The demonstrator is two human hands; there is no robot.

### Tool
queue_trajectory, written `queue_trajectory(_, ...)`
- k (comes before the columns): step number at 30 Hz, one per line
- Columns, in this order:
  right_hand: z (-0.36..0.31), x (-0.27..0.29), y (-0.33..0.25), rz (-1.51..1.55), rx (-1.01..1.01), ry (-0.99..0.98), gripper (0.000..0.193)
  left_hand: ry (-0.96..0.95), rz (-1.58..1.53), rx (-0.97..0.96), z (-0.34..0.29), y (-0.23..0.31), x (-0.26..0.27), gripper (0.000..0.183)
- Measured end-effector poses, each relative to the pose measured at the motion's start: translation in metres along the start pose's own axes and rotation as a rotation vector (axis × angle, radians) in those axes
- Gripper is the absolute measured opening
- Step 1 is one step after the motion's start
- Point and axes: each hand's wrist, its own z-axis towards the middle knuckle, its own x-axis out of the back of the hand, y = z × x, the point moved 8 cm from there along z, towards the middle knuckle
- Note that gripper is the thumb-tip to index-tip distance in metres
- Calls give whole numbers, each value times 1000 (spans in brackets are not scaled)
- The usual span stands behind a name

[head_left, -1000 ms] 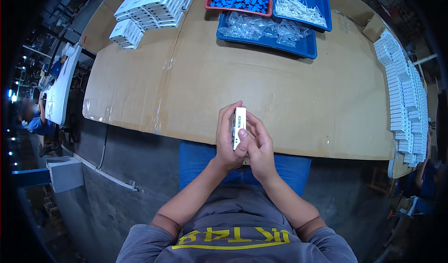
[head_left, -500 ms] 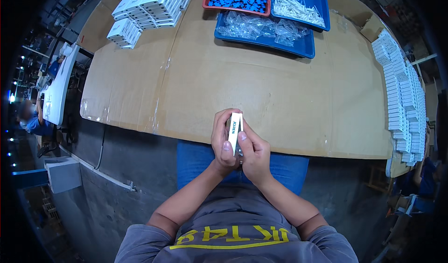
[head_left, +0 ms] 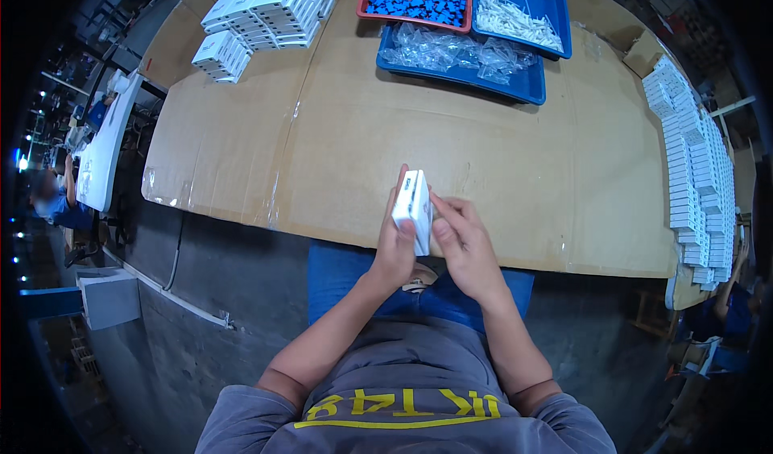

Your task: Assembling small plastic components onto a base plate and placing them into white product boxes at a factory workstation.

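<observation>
A small white cardboard box (head_left: 415,212) stands tilted on edge above the near edge of the table. My left hand (head_left: 393,248) grips it, with the thumb on the near face and fingers behind the left side. On the box's other side is my right hand (head_left: 469,248), its thumb and fingers apart and partly stretched toward the box. The fingertips are at or close to its right face; whether they touch cannot be made out.
White boxes are stacked at the far left (head_left: 270,11) and along the right edge (head_left: 688,172). A red tray (head_left: 369,7) of blue pieces and a blue tray (head_left: 566,27) of white slim parts rest at the back, above another blue tray (head_left: 451,83) of clear plastic pieces. Cardboard (head_left: 386,148) covers the table.
The box has risen a little and turned, now showing its broader right face. My right hand has drawn away to the right from its two-handed hold; my left hand keeps its grip.
</observation>
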Motion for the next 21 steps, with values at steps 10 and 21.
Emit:
queue_trajectory(10,-23,4,-33,-624,687,-23,86,-37,-478,760,-35,-16,-38,77)
queue_trajectory(21,-31,6,-23,-441,804,32,83,17,-422,778,-44,-20,-40,72)
